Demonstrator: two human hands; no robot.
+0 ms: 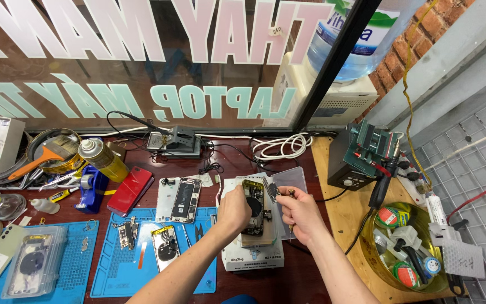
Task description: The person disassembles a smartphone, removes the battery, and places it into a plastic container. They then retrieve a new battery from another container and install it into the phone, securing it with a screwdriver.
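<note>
An opened phone body (253, 209) with a gold rim lies on a white heating block (252, 256) in the middle of the bench. My left hand (234, 211) rests on the phone's left edge and holds it steady. My right hand (301, 215) grips a small screwdriver (291, 211) upright, just right of the phone. A small dark part (271, 189) sticks up between my hands at the phone's upper right corner. A translucent plastic sheet (291, 179) lies behind it.
Two blue work mats (120, 264) at left carry phone parts, an open phone (185, 199), a red phone (131, 190) and a clear box (32, 266). A spray can (101, 159), brush, tape holder and cables sit behind. A power supply (361, 155) and a round tin (407, 249) stand right.
</note>
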